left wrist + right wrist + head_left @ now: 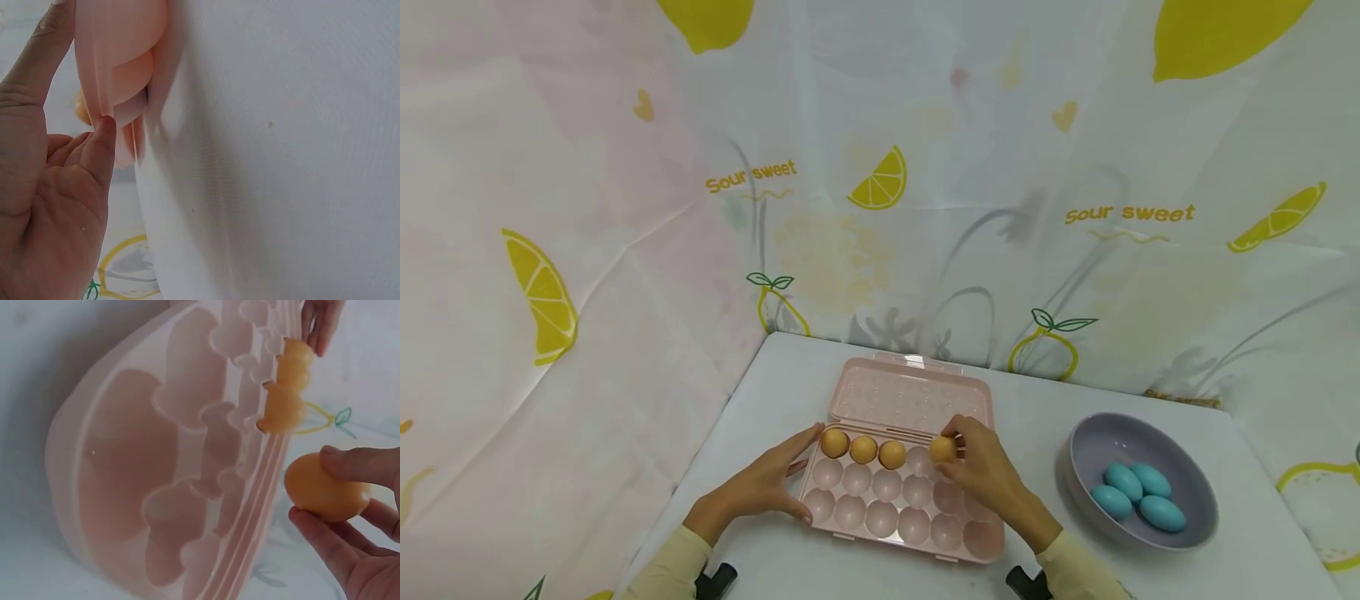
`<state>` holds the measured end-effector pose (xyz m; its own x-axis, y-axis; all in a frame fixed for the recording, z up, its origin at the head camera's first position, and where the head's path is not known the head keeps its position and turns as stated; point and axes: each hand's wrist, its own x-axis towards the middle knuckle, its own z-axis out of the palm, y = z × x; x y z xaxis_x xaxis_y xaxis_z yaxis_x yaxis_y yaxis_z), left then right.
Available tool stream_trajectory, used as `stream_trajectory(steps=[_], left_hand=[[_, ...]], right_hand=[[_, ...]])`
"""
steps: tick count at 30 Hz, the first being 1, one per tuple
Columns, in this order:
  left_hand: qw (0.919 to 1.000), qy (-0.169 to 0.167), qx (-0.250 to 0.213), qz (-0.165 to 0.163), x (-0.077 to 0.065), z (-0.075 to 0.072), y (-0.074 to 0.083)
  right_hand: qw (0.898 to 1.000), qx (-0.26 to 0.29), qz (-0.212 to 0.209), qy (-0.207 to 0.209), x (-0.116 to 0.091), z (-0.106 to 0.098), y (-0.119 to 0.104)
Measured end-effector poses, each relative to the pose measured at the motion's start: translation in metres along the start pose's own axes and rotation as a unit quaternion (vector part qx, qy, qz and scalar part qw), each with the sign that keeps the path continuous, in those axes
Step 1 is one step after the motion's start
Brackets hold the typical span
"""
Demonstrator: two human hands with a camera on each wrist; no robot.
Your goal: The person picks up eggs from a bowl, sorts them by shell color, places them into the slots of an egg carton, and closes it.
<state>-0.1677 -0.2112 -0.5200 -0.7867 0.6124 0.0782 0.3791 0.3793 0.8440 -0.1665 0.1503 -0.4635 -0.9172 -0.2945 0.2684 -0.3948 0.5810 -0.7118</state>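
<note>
The left hand (760, 482) spreads against the carton (917, 492); the right hand (988, 471) pinches an egg (322, 490).

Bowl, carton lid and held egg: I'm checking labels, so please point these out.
Bowl (1138, 438): head view, on its bare inner wall.
Carton lid (902, 397): head view, on its inner face.
Held egg (322, 492): right wrist view, mid-shell.

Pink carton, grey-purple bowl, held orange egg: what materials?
Pink carton: probably moulded plastic, semi-gloss; thin walls, glint at the lid's far edge. Grey-purple bowl: smooth, satin; even surface, maybe plastic or ceramic. Orange egg in the right hand: smooth, faint sheen; shell or plastic, can't tell.
</note>
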Motion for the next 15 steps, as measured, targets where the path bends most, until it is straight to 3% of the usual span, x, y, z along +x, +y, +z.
stream_trajectory(steps=[5,15], left_hand=[[1.0000,0.002,0.004,0.003,-0.001,0.000,-0.001],[0.9998,0.003,0.010,0.015,-0.001,0.000,-0.003]], right_hand=[[1.000,0.006,-0.013,-0.001,0.002,0.009,0.001],[1.000,-0.022,-0.001,-0.002,0.005,0.024,0.007]])
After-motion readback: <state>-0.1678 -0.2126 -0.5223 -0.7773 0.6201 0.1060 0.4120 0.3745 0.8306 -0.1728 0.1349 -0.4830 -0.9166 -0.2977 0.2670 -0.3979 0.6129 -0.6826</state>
